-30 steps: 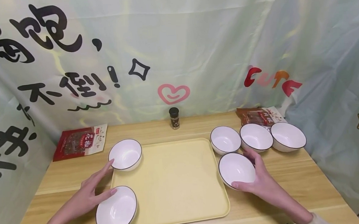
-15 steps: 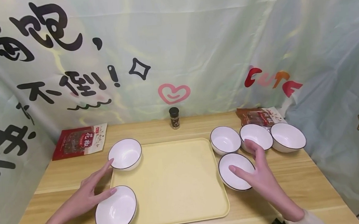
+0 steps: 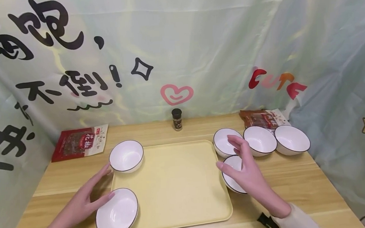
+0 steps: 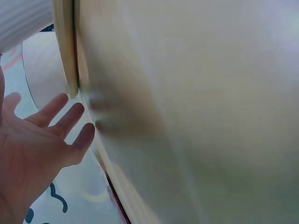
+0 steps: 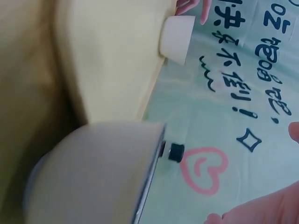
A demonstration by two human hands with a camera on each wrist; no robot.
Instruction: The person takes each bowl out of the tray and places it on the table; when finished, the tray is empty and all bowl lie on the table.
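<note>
In the head view, my left hand reaches over the table's left side with fingers extended. Its thumb lies at the rim of the front-left white bowl; its fingertips are beside the back-left bowl. Both bowls overlap the left edge of a yellow tray. My right hand hovers, fingers loosely bent and holding nothing, over a white bowl at the tray's right edge, partly covering it. A row of white bowls stands behind: one by the tray, a middle one and a right one.
A black-capped spice jar stands behind the tray near the curtain. A red spice packet lies at the back left, another packet at the back right behind the bowls. The wooden table surrounds the tray.
My right hand has let go of the bowl at the tray's right edge, risen and moved left over it. The bowls stay in place. My left hand has drawn back slightly from the back-left bowl.
</note>
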